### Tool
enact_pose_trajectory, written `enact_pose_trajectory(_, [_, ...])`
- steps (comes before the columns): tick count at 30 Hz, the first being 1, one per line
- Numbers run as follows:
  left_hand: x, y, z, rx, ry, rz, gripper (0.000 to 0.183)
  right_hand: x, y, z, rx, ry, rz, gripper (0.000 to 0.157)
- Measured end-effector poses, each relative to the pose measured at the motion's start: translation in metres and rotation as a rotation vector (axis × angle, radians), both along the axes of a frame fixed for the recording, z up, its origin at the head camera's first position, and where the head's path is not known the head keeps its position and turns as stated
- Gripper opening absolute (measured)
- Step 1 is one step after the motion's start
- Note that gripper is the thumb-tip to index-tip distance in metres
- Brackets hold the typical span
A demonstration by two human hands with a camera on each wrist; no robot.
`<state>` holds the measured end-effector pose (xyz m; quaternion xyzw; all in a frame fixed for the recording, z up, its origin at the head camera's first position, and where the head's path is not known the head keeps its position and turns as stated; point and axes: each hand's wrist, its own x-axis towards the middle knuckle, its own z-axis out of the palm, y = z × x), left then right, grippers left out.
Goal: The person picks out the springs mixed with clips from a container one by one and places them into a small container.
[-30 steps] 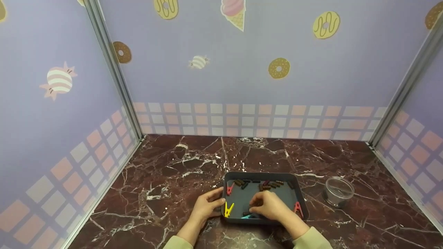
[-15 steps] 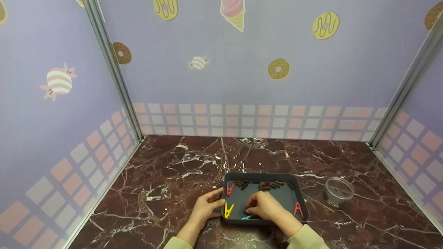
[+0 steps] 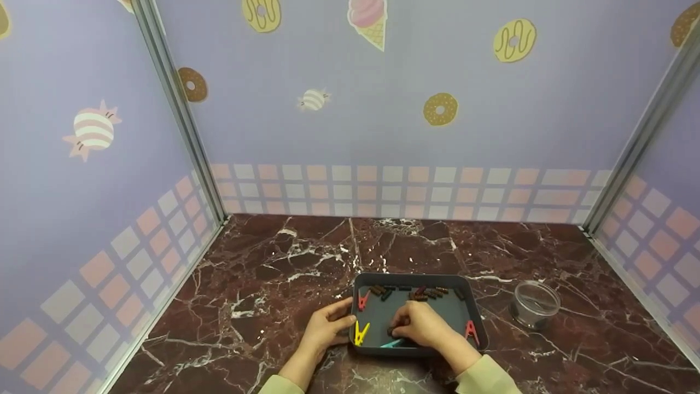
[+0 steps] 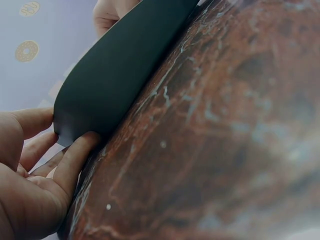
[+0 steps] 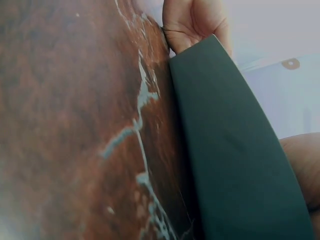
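Note:
In the head view, my left hand [image 3: 327, 326] holds the dark grey tray [image 3: 414, 277] by its left side, thumb and forefinger at the rim. Its fingers also touch the outer wall and the base in the left wrist view. Over the front half of the tray, my right hand [image 3: 422, 324] pinches a small dark cylinder [image 3: 390, 331], mostly hidden by the fingertips. Just below these lies a teal clothes peg [image 3: 391, 344]. A yellow peg [image 3: 361, 332] sits in the front left corner. Two red pegs stand at the left wall and front right.
Several small dark and brown ribbed cylinders [image 3: 419, 298] lie scattered along the tray's back. A clear plastic cup [image 3: 535, 304] stands right of the tray on the dark red marbled table [image 3: 262, 323]. Patterned panels enclose the table's back and sides.
The dark cylinder that lay beside the teal peg is now between my right fingertips. The right hand has shifted slightly left and up. The left hand has stayed put.

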<state>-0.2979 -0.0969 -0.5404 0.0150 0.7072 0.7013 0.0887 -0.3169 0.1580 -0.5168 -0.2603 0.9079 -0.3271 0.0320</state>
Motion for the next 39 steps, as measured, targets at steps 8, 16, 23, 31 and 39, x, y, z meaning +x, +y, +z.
enact_pose_trajectory(8, [0.001, 0.0, 0.001, 0.022, 0.007, -0.008, 0.055, -0.001, 0.013, 0.007, -0.065, -0.009, -0.034, 0.005])
enact_pose_trajectory(16, [0.0, 0.0, 0.0, 0.033, 0.008, -0.007, 0.055, -0.003, 0.028, 0.015, -0.134, -0.036, -0.021, 0.007])
enact_pose_trajectory(23, [0.0, 0.0, 0.0, 0.026, 0.008, -0.007, 0.055, -0.004, 0.039, 0.023, -0.152, -0.023, -0.055, 0.008])
enact_pose_trajectory(31, [0.0, 0.0, 0.0, -0.017, 0.033, -0.002, 0.054, -0.004, 0.05, 0.031, -0.171, -0.011, -0.07, 0.009])
enact_pose_trajectory(39, [0.0, 0.0, 0.0, -0.008, 0.012, 0.004, 0.054, -0.004, 0.057, 0.035, -0.186, -0.048, -0.074, 0.008])
